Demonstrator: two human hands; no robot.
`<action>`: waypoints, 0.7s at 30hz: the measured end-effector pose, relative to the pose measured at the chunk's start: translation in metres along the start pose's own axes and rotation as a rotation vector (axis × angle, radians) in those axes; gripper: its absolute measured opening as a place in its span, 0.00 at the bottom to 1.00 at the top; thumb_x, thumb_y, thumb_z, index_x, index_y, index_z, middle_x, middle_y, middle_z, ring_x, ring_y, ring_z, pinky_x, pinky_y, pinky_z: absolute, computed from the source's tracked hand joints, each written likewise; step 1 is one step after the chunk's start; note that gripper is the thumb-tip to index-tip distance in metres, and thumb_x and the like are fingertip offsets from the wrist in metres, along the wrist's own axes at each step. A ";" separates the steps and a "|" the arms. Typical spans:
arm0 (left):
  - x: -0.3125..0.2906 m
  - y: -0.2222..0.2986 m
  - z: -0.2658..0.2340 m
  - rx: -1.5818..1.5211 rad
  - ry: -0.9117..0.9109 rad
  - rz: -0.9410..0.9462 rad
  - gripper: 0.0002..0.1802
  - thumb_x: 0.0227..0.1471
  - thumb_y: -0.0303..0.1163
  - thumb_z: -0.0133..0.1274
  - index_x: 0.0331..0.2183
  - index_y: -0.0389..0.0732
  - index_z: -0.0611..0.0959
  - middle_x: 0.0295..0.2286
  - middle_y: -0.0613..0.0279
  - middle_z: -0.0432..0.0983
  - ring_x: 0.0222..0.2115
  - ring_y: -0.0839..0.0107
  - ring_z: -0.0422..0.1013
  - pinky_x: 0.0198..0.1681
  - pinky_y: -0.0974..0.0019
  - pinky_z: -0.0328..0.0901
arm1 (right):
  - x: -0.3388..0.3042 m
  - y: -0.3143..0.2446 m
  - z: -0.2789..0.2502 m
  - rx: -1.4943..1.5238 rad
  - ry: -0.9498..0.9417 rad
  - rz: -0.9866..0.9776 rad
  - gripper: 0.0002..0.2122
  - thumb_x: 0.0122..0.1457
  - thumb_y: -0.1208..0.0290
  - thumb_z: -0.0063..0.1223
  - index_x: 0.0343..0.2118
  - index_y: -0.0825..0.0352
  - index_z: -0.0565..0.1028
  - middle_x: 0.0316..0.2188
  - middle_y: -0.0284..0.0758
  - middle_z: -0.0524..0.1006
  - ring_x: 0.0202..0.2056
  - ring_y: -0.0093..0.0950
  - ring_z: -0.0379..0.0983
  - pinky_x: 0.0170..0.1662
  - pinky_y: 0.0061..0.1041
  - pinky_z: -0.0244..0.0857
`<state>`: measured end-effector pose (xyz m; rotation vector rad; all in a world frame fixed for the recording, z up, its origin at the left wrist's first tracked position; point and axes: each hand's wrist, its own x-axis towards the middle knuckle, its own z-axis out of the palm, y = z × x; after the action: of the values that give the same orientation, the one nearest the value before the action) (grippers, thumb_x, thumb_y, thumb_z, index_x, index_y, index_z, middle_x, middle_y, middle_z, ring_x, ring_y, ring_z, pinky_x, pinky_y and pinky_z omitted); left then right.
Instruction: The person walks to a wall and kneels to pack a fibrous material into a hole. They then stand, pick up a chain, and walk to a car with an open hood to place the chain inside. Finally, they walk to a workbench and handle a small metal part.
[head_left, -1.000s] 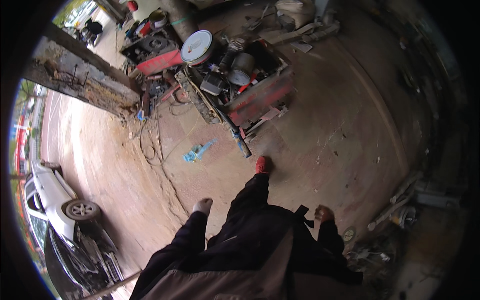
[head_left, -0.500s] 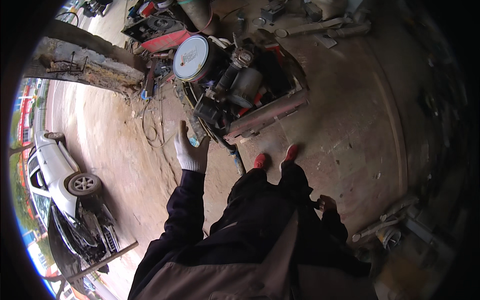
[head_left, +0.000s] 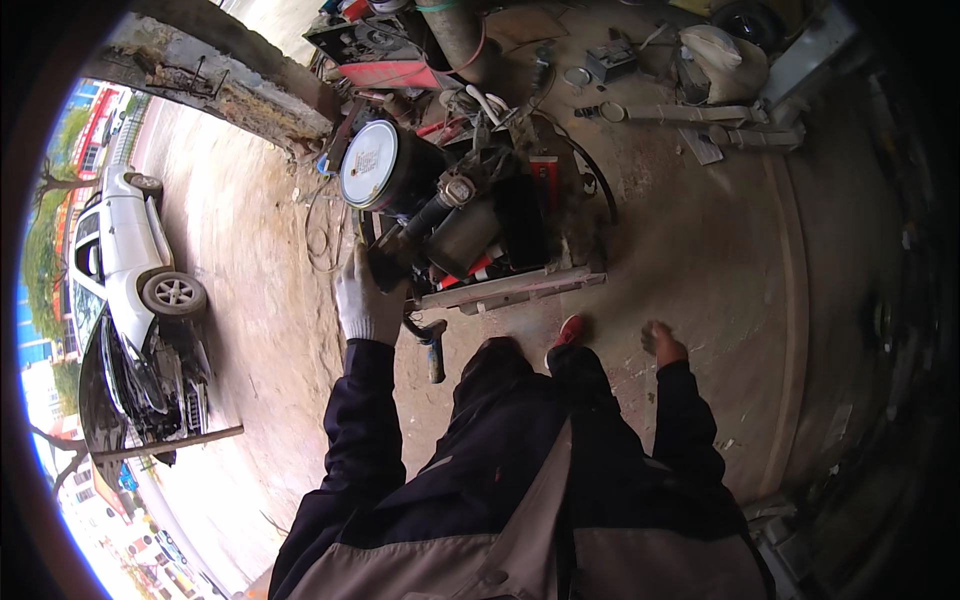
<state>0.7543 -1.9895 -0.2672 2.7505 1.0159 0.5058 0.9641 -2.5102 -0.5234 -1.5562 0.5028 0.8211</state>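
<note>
My left hand (head_left: 366,308), in a white knit glove, reaches to the near left corner of a loaded cart (head_left: 520,288). Its fingers are stretched upward, with the thumb apart, beside a dark cup-shaped part (head_left: 388,262) of the load; I cannot tell whether they touch. A large black cylinder (head_left: 463,240) and a dark bucket with a white lid (head_left: 375,165) ride on the cart. A handle with a bluish grip (head_left: 434,352) sticks out from its near left corner. My bare right hand (head_left: 663,343) hangs to the right of my legs, fingers curled, nothing visible in them.
A worn concrete beam (head_left: 230,85) stands at the far left. Beyond it is a silver car (head_left: 130,240) with its front opened up. Pipes (head_left: 680,116), a pale sack (head_left: 725,65) and a dark box (head_left: 610,62) lie at the back right. A hose (head_left: 318,240) coils on the floor.
I have come closer to the cart, and my left hand has risen to its near corner. My right hand has swung forward and up from beside my hip.
</note>
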 end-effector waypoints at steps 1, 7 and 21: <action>0.000 0.002 0.000 0.011 -0.024 -0.026 0.47 0.41 0.35 0.73 0.61 0.28 0.73 0.49 0.41 0.79 0.50 0.42 0.74 0.54 0.46 0.70 | 0.001 -0.031 0.008 -0.044 -0.044 -0.062 0.22 0.69 0.53 0.57 0.59 0.64 0.79 0.47 0.38 0.85 0.45 0.30 0.83 0.48 0.30 0.76; 0.016 0.016 -0.008 -0.011 -0.134 -0.112 0.45 0.41 0.36 0.73 0.59 0.28 0.75 0.48 0.39 0.78 0.46 0.40 0.76 0.50 0.46 0.72 | -0.015 -0.158 0.096 -0.119 -0.358 -0.329 0.18 0.68 0.61 0.58 0.56 0.65 0.81 0.43 0.35 0.86 0.39 0.24 0.83 0.45 0.26 0.77; -0.048 0.054 0.016 -0.161 0.092 0.190 0.32 0.47 0.31 0.70 0.55 0.37 0.81 0.49 0.46 0.80 0.49 0.47 0.76 0.53 0.48 0.70 | -0.057 -0.223 0.231 -0.292 -0.483 -0.381 0.18 0.71 0.64 0.55 0.58 0.66 0.80 0.44 0.32 0.85 0.37 0.18 0.79 0.39 0.21 0.73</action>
<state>0.7584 -2.0624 -0.2803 2.7132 0.7007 0.7153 1.0392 -2.2565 -0.3328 -1.5767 -0.2696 0.9568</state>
